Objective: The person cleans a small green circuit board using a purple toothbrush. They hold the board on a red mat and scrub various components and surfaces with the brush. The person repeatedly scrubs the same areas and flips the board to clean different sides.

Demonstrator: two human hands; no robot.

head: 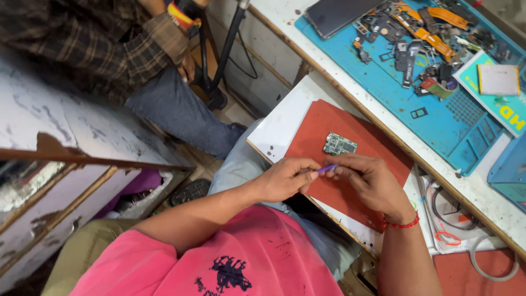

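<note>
My left hand (285, 178) and my right hand (367, 183) meet over a red mat (350, 126), both pinching a thin purple tool (327, 169) between their fingertips. A small green circuit board (339, 144) lies on the mat just beyond the fingers, untouched. The mat rests on a white board (282, 123) that sticks out from the workbench over my lap. A red thread bracelet circles my right wrist.
A blue work mat (438, 115) on the bench holds a dark phone (339, 13), orange flex cables (433, 38) and several small parts. Another person in a plaid shirt (93, 44) and jeans sits at upper left. A worn white cabinet (71, 142) stands on the left.
</note>
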